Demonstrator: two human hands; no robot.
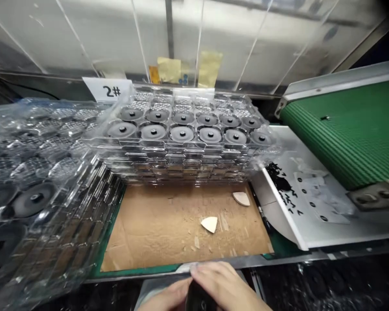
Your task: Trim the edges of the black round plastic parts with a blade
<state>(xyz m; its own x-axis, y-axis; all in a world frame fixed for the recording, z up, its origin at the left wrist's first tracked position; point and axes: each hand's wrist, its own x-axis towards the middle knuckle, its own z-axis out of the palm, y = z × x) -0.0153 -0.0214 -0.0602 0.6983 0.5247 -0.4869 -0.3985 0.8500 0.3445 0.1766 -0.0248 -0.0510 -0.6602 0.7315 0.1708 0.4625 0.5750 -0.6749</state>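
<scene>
Both my hands meet at the bottom edge of the view, in front of the bench. My right hand point(225, 287) lies curled over a small black object point(197, 299), which I cannot make out. My left hand point(167, 299) presses against the same object from the left, only partly in view. Ahead of them lies a scuffed brown cardboard sheet point(155, 233) with two small cream wedge-shaped pieces point(209, 223) on it. Behind the sheet stands a stack of clear plastic trays point(181, 151) filled with round black discs point(181, 134).
More clear trays with black discs are piled at the left point(35, 190). A green conveyor belt point(350, 125) slopes down at the right onto a white chute point(311, 203) with black scraps and small white pieces. A "2#" label point(112, 90) stands behind the trays.
</scene>
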